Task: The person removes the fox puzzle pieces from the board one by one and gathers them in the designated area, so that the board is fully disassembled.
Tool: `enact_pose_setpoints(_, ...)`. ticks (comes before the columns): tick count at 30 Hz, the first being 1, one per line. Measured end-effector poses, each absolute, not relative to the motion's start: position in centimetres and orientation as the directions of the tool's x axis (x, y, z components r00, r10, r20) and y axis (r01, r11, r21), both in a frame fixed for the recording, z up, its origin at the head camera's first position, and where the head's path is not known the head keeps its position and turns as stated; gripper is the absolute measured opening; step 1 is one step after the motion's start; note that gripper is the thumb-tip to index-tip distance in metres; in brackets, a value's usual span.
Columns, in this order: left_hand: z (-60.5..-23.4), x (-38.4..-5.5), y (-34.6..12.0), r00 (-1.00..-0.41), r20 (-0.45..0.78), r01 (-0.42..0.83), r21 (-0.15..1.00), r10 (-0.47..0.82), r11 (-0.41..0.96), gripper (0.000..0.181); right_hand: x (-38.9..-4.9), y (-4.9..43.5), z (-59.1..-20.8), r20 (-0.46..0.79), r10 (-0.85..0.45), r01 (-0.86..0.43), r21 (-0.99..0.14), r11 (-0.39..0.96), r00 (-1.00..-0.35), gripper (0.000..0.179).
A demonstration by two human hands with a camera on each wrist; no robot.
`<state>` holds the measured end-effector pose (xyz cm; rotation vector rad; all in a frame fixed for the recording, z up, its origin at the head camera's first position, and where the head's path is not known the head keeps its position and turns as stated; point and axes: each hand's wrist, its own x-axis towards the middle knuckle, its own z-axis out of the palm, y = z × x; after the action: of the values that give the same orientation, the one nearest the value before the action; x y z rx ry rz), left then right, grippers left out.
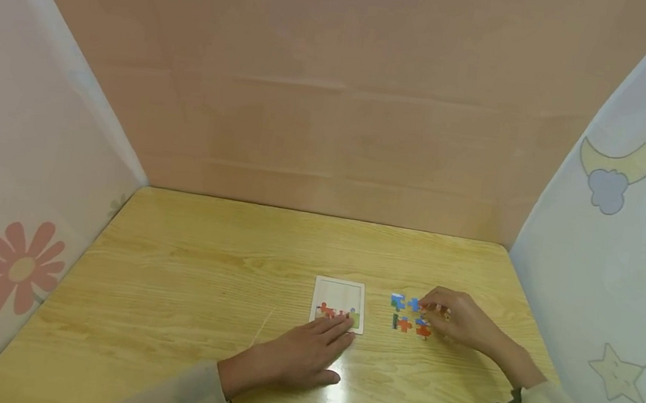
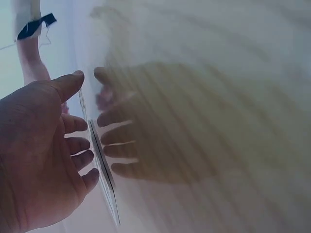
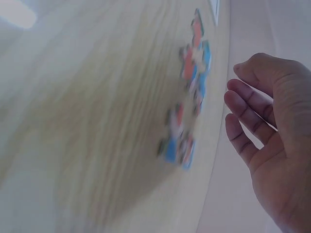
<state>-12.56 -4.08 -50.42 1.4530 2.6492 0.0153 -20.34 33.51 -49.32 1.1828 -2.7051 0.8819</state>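
A small white-rimmed puzzle tray (image 1: 338, 293) lies on the table, with some red and green puzzle pieces (image 1: 327, 310) along its near side. My left hand (image 1: 305, 356) rests with outstretched fingers over the tray's near edge and partly hides those pieces. In the left wrist view the tray (image 2: 103, 167) appears as a thin edge beside the fingertips. Right of the tray lie several loose jigsaw pieces (image 1: 403, 324), blue, red and green. Over their right part hovers my right hand (image 1: 457, 318), fingers loosely bent. The right wrist view shows nothing between its thumb and fingers, with blurred pieces (image 3: 188, 68) below.
The wood-grain table (image 1: 200, 253) is closed in by a brownish cloth (image 1: 332, 128) at the back. Pale printed cloths stand at the left (image 1: 0, 138) and right (image 1: 626, 269). Light glares off the tabletop near the left hand.
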Motion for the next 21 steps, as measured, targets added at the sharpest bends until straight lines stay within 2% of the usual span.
enact_pose_setpoints(5, -50.7, -12.0, -3.6, -0.537, -0.091, 0.836, 0.071, 0.839, 0.543, 0.077, -21.5, 31.4, -49.0, 0.227, -0.687, -0.676, -0.542, 0.499, -0.690, 0.022)
enact_pose_setpoints(21, -50.4, -11.1, -3.0, -0.550, -0.139, 0.814, 0.133, 0.824, 0.566, 0.076, -24.8, 24.4, -48.9, 0.111, -0.744, -0.639, -0.604, 0.476, -0.659, 0.023)
